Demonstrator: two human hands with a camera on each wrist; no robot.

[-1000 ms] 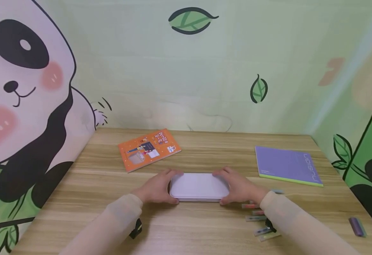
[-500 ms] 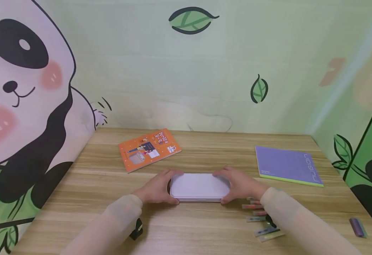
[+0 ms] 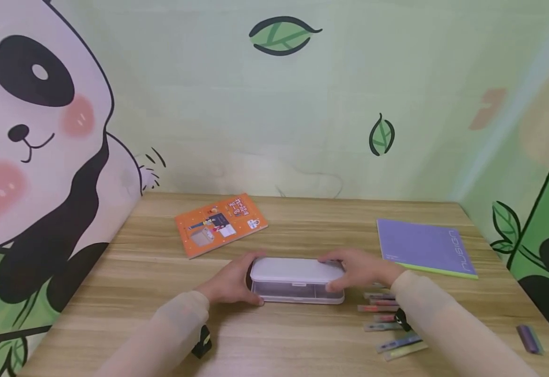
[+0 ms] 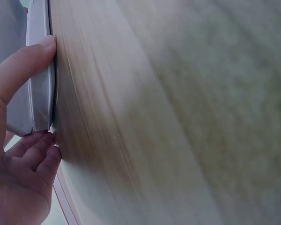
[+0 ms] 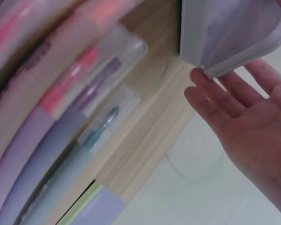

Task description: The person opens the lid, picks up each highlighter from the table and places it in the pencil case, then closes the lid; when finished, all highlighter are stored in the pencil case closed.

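A pale lilac pencil case (image 3: 281,268) lies on the wooden table in the head view. Its lid is tilted up at the front, and the inside with a divider shows through the gap. My left hand (image 3: 231,281) grips the case's left end, thumb at the front; the left wrist view has that thumb along the side of the case (image 4: 41,101) and fingers curled at its end. At the right end my right hand (image 3: 363,269) holds the raised lid between thumb and fingers. The right wrist view shows the lid apart from the base, with fingers (image 5: 234,96) at its edge.
Several capped markers (image 3: 399,343) lie beside and under my right forearm. A purple notebook (image 3: 425,246) is at the back right, an orange book (image 3: 220,225) at the back left. Near the right edge lies a dark purple object (image 3: 528,339). A panda-print wall (image 3: 279,115) stands behind the table.
The pencil case was closed before; its lid has now come up at the front. My right hand has risen slightly with the lid, while my left hand stays at the left end.
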